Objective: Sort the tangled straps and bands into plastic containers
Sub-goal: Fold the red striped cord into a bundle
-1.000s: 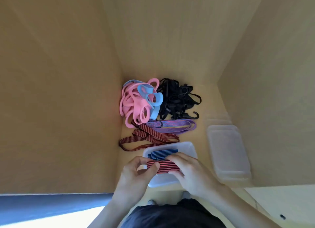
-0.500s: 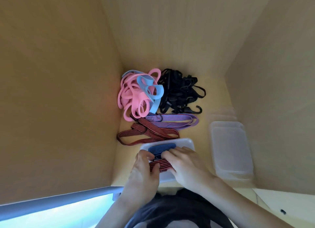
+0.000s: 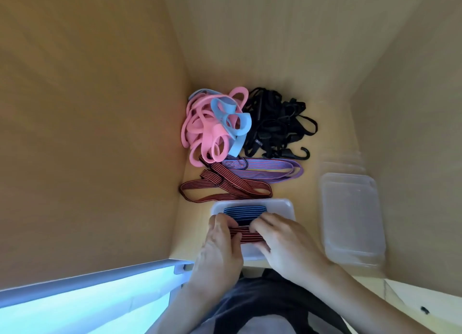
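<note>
Left hand point(image 3: 220, 243) and right hand point(image 3: 282, 241) both pinch a folded red strap point(image 3: 246, 236) in the near container point(image 3: 280, 205), beside a blue strap point(image 3: 245, 212), with a loose red strap point(image 3: 225, 186), purple strap point(image 3: 262, 171), pink bands point(image 3: 212, 131) and black straps point(image 3: 277, 126) crowding just beyond, clear tubs point(image 3: 352, 216) to the right.

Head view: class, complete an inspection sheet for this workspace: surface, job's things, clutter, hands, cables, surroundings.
Surface: pale wooden shelf.
Job's things: open container holds blue striped strap; loose red-black strap, purple strap, pink and blue bands, black hooked straps behind it; stacked clear containers at right.
Clutter: small dark speck, lower right.
Hands: left hand and right hand both grip folded red-black strap over the open container.
Cables: nothing seen.
Surroundings: wooden walls on three sides; lit blue panel lower left.
</note>
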`<state>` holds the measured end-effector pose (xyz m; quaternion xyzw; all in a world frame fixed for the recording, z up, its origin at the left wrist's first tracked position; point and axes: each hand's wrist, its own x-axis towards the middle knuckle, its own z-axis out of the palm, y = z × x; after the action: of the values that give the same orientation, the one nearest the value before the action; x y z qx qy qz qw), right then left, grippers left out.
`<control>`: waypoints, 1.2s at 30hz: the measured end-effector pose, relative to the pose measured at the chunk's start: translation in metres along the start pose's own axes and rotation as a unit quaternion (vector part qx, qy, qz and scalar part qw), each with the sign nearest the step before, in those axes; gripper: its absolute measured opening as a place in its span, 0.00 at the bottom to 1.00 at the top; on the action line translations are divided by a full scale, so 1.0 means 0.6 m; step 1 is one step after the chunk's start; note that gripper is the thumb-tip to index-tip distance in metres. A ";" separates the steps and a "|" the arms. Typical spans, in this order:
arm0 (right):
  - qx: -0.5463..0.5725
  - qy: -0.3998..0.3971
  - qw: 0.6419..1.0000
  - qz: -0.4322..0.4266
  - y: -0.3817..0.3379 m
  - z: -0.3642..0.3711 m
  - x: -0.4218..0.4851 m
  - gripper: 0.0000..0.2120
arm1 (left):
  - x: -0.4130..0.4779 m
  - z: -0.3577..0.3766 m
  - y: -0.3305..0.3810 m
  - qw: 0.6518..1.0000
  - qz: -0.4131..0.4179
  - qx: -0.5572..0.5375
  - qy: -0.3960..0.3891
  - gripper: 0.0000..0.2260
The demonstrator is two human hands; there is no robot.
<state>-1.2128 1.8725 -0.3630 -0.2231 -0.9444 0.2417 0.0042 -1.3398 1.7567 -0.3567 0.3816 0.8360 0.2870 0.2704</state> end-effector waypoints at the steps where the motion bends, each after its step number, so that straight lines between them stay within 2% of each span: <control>1: 0.001 0.000 1.000 0.002 -0.002 0.002 0.001 0.07 | -0.001 -0.002 0.003 1.000 0.006 0.022 0.006 0.06; 3: 0.008 0.005 1.000 0.013 -0.007 0.006 0.005 0.06 | -0.003 -0.009 0.010 0.996 0.033 0.077 0.027 0.05; 7: 0.030 0.026 0.999 0.027 -0.015 0.011 0.008 0.11 | 0.005 -0.025 0.004 0.971 0.122 0.195 0.070 0.10; 10: 0.032 0.030 0.999 0.025 -0.014 0.013 0.011 0.11 | 0.017 -0.033 -0.010 0.969 0.157 0.184 0.051 0.06; 14: 0.021 0.029 0.999 0.025 -0.016 0.016 0.012 0.09 | 0.023 -0.050 -0.036 0.964 0.217 0.151 -0.016 0.03; 17: 0.009 0.031 0.999 0.029 -0.018 0.014 0.007 0.09 | 0.028 -0.064 -0.051 0.962 0.223 0.139 -0.071 0.08; 24: -0.021 0.017 0.999 0.042 -0.017 0.013 0.005 0.07 | 0.050 -0.079 -0.062 0.960 0.217 0.140 -0.113 0.09; 27: -0.057 0.004 0.998 0.026 -0.017 0.009 0.008 0.07 | 0.054 -0.076 -0.065 0.956 0.223 0.147 -0.119 0.09; 30: -0.082 0.001 0.996 0.017 -0.016 0.002 0.011 0.11 | 0.056 -0.075 -0.064 0.953 0.227 0.157 -0.123 0.10; 36: -0.069 -0.020 0.997 0.011 -0.001 0.014 0.020 0.14 | 0.052 -0.063 -0.075 0.951 0.235 0.174 -0.103 0.12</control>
<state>-1.2246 1.8732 -0.3715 -0.2278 -0.9563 0.1804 -0.0329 -1.4042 1.7465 -0.3687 0.6358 0.7271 0.1519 0.2096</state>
